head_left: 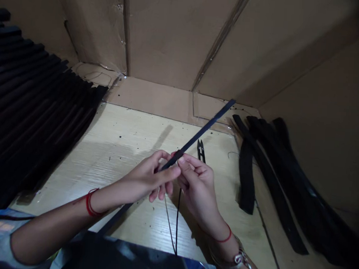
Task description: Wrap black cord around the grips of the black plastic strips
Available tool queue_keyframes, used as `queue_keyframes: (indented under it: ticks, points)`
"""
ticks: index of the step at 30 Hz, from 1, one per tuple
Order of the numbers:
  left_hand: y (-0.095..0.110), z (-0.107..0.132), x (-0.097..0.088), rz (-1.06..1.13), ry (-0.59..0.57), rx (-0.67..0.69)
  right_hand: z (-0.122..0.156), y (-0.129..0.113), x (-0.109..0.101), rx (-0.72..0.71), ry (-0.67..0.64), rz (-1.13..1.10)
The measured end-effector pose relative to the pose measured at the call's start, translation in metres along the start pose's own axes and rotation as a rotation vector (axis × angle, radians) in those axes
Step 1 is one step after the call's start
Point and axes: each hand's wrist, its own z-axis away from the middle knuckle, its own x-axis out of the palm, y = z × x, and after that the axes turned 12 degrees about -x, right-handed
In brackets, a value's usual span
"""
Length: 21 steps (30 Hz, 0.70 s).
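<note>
A long, narrow black strip (206, 127) runs on a slant above the table, its far end up to the right and its near end down by my lap. My left hand (152, 175) is wrapped loosely around its middle, the strip passing between thumb and fingers. Close beside it, my right hand (196, 178) pinches the strip's edge with thumb and forefinger. Below the hands hangs a thin black cord (177, 223) in a loop; its upper end is hidden by the fingers. Just beyond my right hand lie black thread snips (201, 150), partly covered by that hand.
Many black strips (32, 101) are stacked at the left. More black strips (274, 168) lie loosely along the right side. Cardboard walls (173, 36) enclose the back and sides of the pale wooden table (131, 127). Dark scraps and loose threads dot the surface.
</note>
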Motion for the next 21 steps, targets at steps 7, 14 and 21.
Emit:
queue_keyframes:
  ticks: [7,14,21]
  points:
    - [-0.008,-0.003,0.003,-0.185,0.182,0.116,0.001,0.006,0.004,-0.033,0.038,0.103]
    - [-0.002,-0.002,0.007,-0.036,0.149,0.152,0.001,0.005,0.003,-0.062,0.05,0.099]
    - [0.003,0.003,0.004,0.138,-0.098,0.135,0.003,0.001,0.001,-0.079,-0.022,-0.017]
